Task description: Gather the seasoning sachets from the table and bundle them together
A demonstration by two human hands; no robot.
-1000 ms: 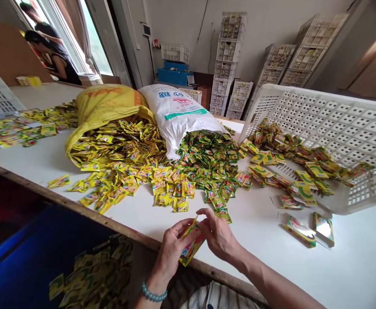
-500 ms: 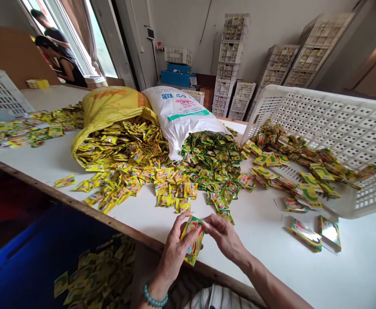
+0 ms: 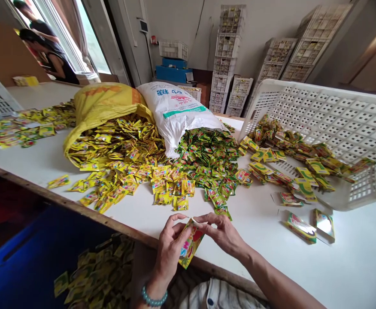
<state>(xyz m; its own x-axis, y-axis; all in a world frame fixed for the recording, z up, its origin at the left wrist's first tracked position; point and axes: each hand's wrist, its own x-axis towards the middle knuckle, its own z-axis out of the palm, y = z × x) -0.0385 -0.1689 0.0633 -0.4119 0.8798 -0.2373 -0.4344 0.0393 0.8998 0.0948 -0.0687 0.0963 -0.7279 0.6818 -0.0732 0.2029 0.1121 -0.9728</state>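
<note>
My left hand point(image 3: 166, 253), a beaded bracelet at its wrist, is closed around a small printed yellow-and-green carton point(image 3: 191, 249) at the table's front edge. The carton stands tilted, its printed face towards me. At its top end the thumb and fingers of my right hand point(image 3: 225, 234) pinch the edge; whether a flap or something inside is between them is hidden. Just beyond my hands lie yellow sachets point(image 3: 180, 202) and green sachets point(image 3: 222, 197), spilling from a yellow sack point(image 3: 107, 101) and a white sack point(image 3: 178, 105).
A white plastic crate point(image 3: 329, 116) tipped on its side spills cartons at the right. Several open cartons point(image 3: 300, 226) lie before it. Below left, a blue bin point(image 3: 17, 257) stands beside many filled cartons point(image 3: 94, 274). Stacked crates point(image 3: 225, 56) line the wall; two people are at the far left.
The carton has tilted more to the right at its top, and my right fingers have shifted left across its top edge. The whole view has shifted slightly.
</note>
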